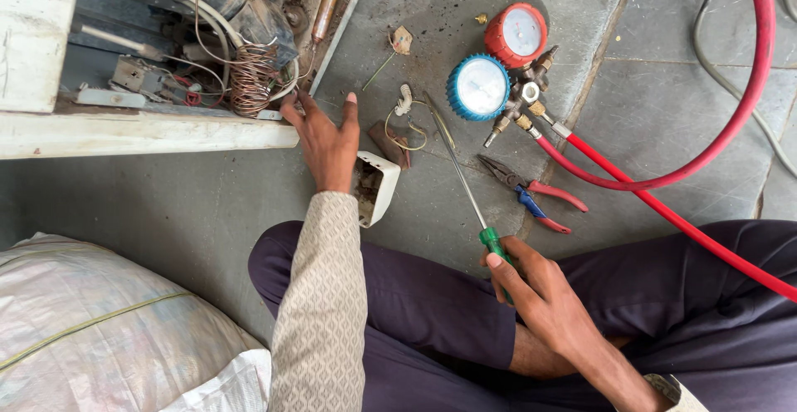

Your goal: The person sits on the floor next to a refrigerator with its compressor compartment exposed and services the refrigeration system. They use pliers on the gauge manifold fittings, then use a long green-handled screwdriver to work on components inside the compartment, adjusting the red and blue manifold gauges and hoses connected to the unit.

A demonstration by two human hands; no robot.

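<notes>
My left hand (326,140) reaches forward with fingers spread, its fingertips at the corner of an opened white appliance casing (141,134), near a copper coil (251,80) and loose wires. It holds nothing. My right hand (540,291) rests over my lap and grips the green handle of a long screwdriver (465,192), whose shaft points away toward the middle of the floor. A small white plastic cover (378,188) lies on the floor just right of my left wrist.
A manifold gauge set with a blue dial (479,87) and a red dial (516,34) lies ahead, its red hose (664,181) looping right. Red-and-blue pliers (535,196) lie beside the screwdriver. A white sack (100,337) sits at lower left. Small parts litter the grey floor.
</notes>
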